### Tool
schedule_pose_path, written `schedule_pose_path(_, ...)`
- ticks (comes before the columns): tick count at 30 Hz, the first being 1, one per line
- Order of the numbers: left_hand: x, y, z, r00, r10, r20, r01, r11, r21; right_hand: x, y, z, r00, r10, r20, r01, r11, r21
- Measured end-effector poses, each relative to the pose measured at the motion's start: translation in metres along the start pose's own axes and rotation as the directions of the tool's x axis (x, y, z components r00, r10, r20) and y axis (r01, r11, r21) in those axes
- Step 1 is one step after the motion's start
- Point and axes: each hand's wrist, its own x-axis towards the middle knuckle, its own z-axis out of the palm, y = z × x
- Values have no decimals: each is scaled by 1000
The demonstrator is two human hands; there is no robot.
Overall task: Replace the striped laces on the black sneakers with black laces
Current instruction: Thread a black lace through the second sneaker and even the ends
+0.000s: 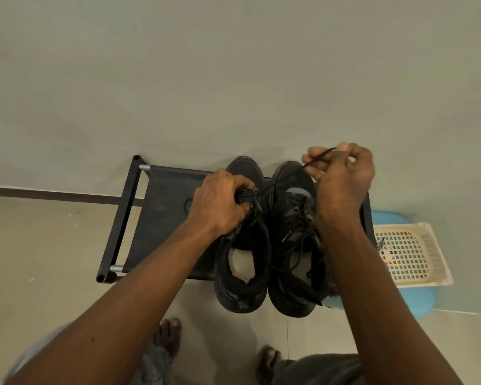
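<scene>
two black sneakers stand side by side on a black rack (pixel 161 218) at centre frame, toes toward the top of the frame, heels hanging over the rack's near edge. your left hand (pixel 220 204) sits on the left sneaker (pixel 242 273), its grip clamped round the shoe's tongue and upper eyelet area, fingers curled in over the front. your right hand (pixel 342 176) is raised above the toe of the right sneaker (pixel 292 268), toward the upper right, its grip closed on a black lace (pixel 283 178), pinched between thumb and fingertips. the lace runs taut in a straight line from under your left hand, up and right across the gap between the shoes, to that pinch. the right sneaker carries dark lacing with loose ends trailing over its opening. at the right edge a pale mesh basket (pixel 408 254) rests on a blue stool (pixel 417 301), just beside the rack. your bare feet (pixel 168 334) show on the floor (pixel 53 245) at the bottom of the frame.
</scene>
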Motion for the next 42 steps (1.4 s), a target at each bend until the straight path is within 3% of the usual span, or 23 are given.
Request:
schedule_pose_path(5, 0, -2, -3, 1000, -21, 20, 23, 998, -63, 8, -19, -17, 976, -169, -139, 193, 964, 182)
schedule_pose_path(10, -1, -3, -7, 999, -22, 39, 25, 996, -82, 13, -30, -23, 954, -257, -152, 281, 946, 162)
schedule_pose_path(15, -2, -6, -19, 994, -55, 95, 77, 965, -249, 7, -20, -19, 974, -224, -26, 224, 974, 7)
schedule_pose_path(17, -4, -6, -23, 987, -53, 154, 95, 955, -282, 2, -9, -17, 972, -190, 137, 217, 951, -221)
schedule_pose_path(19, -7, -5, -27, 976, -17, 216, 75, 963, -259, -5, 1, -15, 924, -120, 364, 309, 794, -523)
schedule_pose_path(21, -10, -2, -28, 968, 35, 250, 18, 978, -208, -14, 8, -12, 835, 31, 550, 450, 539, -712)
schedule_pose_path(24, -14, -1, -32, 967, 66, 248, -25, 986, -166, -24, 15, -5, 752, 223, 621, 587, 202, -784)
schedule_pose_path(26, -14, -3, -32, 967, 62, 249, -26, 989, -143, -23, 20, -6, 749, 268, 606, 589, 148, -794)
schedule_pose_path(28, -14, -7, -32, 963, 44, 264, -22, 996, -84, -20, 23, -9, 771, 262, 581, 533, 235, -813)
schedule_pose_path(31, -15, -8, -32, 958, 16, 287, -19, 1000, 7, -15, 21, -11, 817, 216, 535, 407, 442, -799)
schedule_pose_path(35, -13, -6, -27, 954, -34, 299, -21, 984, 176, -14, 13, -12, 921, -3, 389, 304, 629, -715)
schedule_pose_path(38, -13, -7, -24, 954, -52, 296, -11, 978, 209, -21, 9, -14, 936, -140, 322, 327, 684, -652)
schedule_pose_path(42, -15, -14, -22, 961, -39, 275, -4, 988, 152, -31, 13, -14, 940, -193, 283, 333, 706, -625)
